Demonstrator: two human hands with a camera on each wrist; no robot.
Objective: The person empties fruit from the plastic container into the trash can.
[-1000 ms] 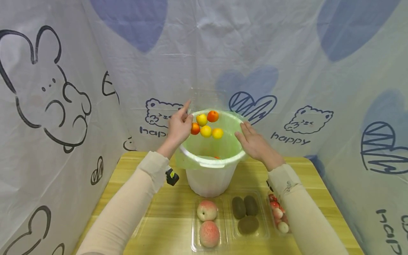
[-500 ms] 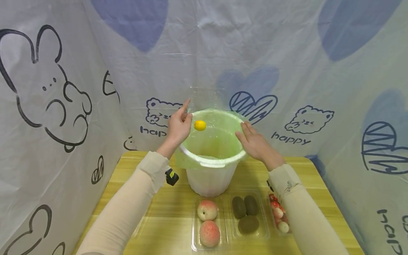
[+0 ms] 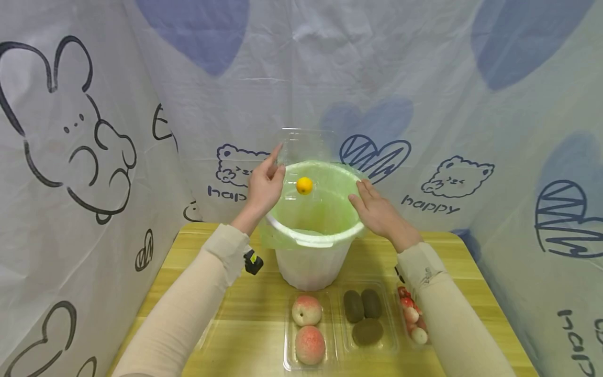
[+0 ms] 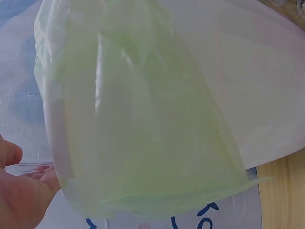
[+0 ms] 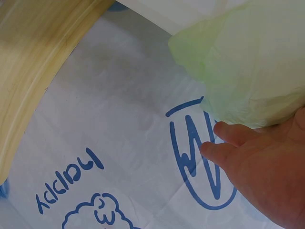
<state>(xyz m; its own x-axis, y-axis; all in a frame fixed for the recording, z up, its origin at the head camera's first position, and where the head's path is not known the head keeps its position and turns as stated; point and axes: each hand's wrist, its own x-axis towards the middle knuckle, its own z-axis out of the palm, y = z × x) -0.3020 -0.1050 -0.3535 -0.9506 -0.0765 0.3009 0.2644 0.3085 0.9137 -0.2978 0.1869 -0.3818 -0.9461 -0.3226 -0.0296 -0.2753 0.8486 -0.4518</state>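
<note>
My left hand (image 3: 266, 191) pinches the left side of a clear plastic box (image 3: 308, 137), tilted over the bin mouth; its outline is faint. The box's plastic runs between thumb and fingers in the left wrist view. One small orange-yellow round fruit (image 3: 304, 185) shows at the box's lower part, above the bin's inside. The white bin (image 3: 308, 267) stands upright, lined with a thin green bag (image 4: 152, 143) folded over its rim. My right hand (image 3: 379, 213) rests on the bin's right rim with fingers extended. The bin's bottom is hidden.
On the wooden table (image 3: 245, 324), in front of the bin, lie clear trays with two peaches (image 3: 310, 344), three kiwis (image 3: 367, 332) and small red-and-white fruits (image 3: 411, 315), partly behind the right sleeve. A printed white curtain (image 3: 301, 68) encloses the table's back and sides.
Several yellow and orange fruits seen over the bin a second ago are down to one. That one has shifted slightly right in the last half second. Both hands stay almost still.
</note>
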